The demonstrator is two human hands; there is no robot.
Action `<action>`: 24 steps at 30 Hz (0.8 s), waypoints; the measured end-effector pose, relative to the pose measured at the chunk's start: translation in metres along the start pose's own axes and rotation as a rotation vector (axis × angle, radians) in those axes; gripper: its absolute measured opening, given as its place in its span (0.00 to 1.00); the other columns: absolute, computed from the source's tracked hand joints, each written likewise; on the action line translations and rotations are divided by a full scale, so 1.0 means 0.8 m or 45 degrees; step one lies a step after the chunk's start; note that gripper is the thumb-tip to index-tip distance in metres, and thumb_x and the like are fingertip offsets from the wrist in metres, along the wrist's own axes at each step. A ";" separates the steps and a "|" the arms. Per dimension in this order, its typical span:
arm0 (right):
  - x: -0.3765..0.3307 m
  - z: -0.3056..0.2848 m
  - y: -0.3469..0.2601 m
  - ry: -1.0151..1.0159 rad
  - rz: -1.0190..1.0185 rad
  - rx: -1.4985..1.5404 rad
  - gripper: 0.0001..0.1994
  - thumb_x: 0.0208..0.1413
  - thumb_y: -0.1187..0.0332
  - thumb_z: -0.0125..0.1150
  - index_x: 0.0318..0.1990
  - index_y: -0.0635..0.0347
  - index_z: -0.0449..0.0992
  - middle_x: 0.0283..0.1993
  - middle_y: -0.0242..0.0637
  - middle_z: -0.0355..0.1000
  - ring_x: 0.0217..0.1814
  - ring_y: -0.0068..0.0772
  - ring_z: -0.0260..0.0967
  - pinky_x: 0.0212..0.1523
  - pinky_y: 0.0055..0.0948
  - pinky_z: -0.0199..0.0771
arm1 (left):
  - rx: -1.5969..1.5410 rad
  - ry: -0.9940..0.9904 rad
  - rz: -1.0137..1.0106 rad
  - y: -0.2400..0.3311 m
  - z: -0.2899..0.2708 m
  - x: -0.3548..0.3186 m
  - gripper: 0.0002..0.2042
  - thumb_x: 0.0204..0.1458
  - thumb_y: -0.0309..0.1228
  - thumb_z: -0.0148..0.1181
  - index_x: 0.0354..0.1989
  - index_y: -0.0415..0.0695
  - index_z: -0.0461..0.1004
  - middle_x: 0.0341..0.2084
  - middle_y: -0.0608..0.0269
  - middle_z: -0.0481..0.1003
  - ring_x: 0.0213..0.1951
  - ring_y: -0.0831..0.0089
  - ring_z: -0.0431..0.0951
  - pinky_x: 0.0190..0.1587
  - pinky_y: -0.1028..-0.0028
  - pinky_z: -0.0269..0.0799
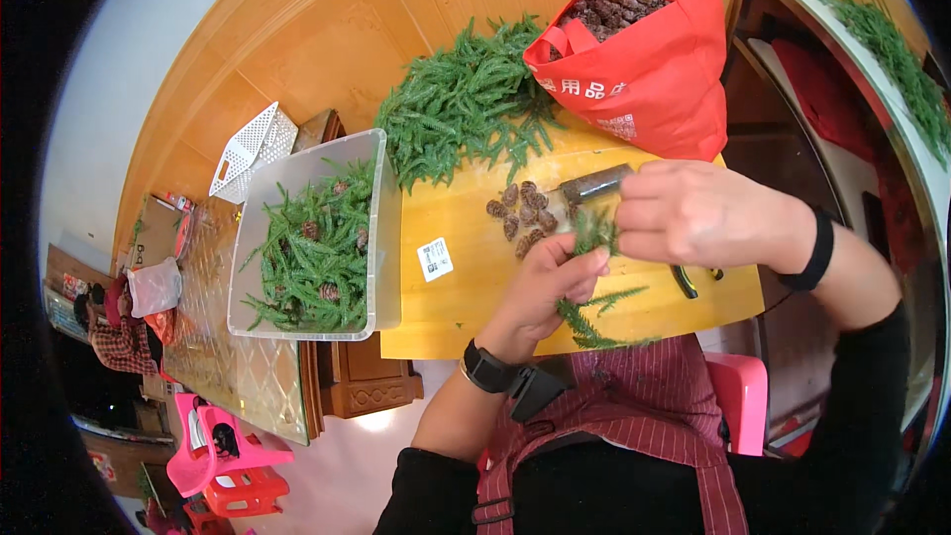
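Over the front of the yellow table, my left hand pinches a green artificial pine sprig, whose needles hang below the fingers. Close by on the right, my right hand is closed with its fingertips at the sprig's upper part; whatever lies between those fingertips is hidden. Just past my hands is a small pile of brown pine cones. A dark cylinder lies beside the pile, partly behind my right hand. Beneath that hand, dark tool handles with yellow marks show in part.
A clear plastic bin of pine sprigs and cones stands at left. Behind are a heap of green sprigs and a red bag full of pine cones. A white label lies on the table. Pink chairs stand at lower left.
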State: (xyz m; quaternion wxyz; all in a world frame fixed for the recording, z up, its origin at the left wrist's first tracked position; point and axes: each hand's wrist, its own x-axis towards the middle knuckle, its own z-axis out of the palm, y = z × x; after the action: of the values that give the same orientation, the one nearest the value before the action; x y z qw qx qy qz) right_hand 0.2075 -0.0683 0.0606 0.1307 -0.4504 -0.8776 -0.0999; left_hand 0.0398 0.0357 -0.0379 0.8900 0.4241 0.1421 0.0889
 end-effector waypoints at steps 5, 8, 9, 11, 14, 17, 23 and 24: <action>0.006 -0.020 0.008 -0.328 -0.169 -0.081 0.08 0.40 0.69 0.55 0.29 0.62 0.71 0.29 0.35 0.66 0.33 0.35 0.65 0.35 0.29 0.67 | -0.081 -0.128 0.014 -0.006 -0.002 0.001 0.04 0.52 0.28 0.53 0.32 0.41 0.68 0.21 0.70 0.67 0.20 0.85 0.62 0.22 0.84 0.56; -0.012 -0.008 0.018 0.239 0.308 0.363 0.13 0.51 0.66 0.53 0.42 0.66 0.69 0.39 0.39 0.70 0.39 0.34 0.68 0.40 0.26 0.68 | -0.245 0.023 0.240 -0.007 0.011 0.006 0.04 0.53 0.28 0.51 0.33 0.42 0.67 0.24 0.67 0.68 0.25 0.82 0.65 0.28 0.84 0.60; -0.017 -0.002 0.010 0.361 0.567 0.627 0.13 0.51 0.68 0.52 0.42 0.66 0.68 0.38 0.37 0.70 0.39 0.30 0.67 0.40 0.25 0.67 | -0.288 -0.121 0.252 -0.007 -0.001 0.007 0.03 0.54 0.28 0.49 0.34 0.42 0.67 0.27 0.65 0.69 0.30 0.80 0.67 0.35 0.81 0.63; -0.027 0.019 0.005 0.476 0.936 0.997 0.12 0.52 0.70 0.49 0.43 0.67 0.66 0.37 0.33 0.68 0.37 0.21 0.65 0.40 0.21 0.65 | -0.322 -0.068 0.328 -0.003 -0.005 0.004 0.05 0.54 0.29 0.49 0.35 0.41 0.66 0.29 0.64 0.68 0.34 0.76 0.67 0.39 0.78 0.64; -0.041 0.040 -0.002 0.387 0.833 1.253 0.14 0.50 0.67 0.56 0.41 0.66 0.68 0.37 0.32 0.67 0.36 0.20 0.65 0.38 0.19 0.65 | -0.339 -0.035 0.381 0.001 0.005 0.005 0.07 0.54 0.30 0.49 0.37 0.40 0.65 0.32 0.62 0.66 0.40 0.72 0.67 0.46 0.74 0.64; -0.032 0.038 0.000 0.068 0.784 1.259 0.14 0.47 0.68 0.60 0.40 0.65 0.69 0.38 0.32 0.66 0.36 0.20 0.65 0.38 0.20 0.66 | -0.278 -0.050 0.394 0.004 0.013 0.002 0.08 0.54 0.30 0.49 0.39 0.39 0.64 0.35 0.61 0.66 0.42 0.71 0.67 0.50 0.72 0.63; -0.038 0.083 0.021 -0.231 0.669 1.812 0.11 0.53 0.72 0.54 0.43 0.64 0.70 0.37 0.31 0.69 0.39 0.19 0.66 0.40 0.20 0.67 | -0.233 -0.140 0.461 0.016 0.035 -0.006 0.08 0.55 0.30 0.47 0.39 0.39 0.63 0.34 0.62 0.65 0.41 0.73 0.67 0.48 0.73 0.64; -0.036 0.085 0.020 -0.319 0.618 1.852 0.11 0.54 0.72 0.53 0.44 0.65 0.69 0.38 0.31 0.70 0.40 0.19 0.66 0.42 0.20 0.66 | -0.240 -0.138 0.465 0.017 0.036 -0.007 0.08 0.55 0.31 0.47 0.38 0.39 0.63 0.32 0.63 0.65 0.38 0.75 0.67 0.44 0.76 0.65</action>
State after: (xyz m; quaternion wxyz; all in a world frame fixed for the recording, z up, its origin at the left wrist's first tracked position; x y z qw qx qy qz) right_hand 0.2271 -0.0614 -0.0123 0.3116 -0.4387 -0.6075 0.5842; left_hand 0.0433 0.0219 -0.0088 0.9012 0.3617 0.0060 0.2387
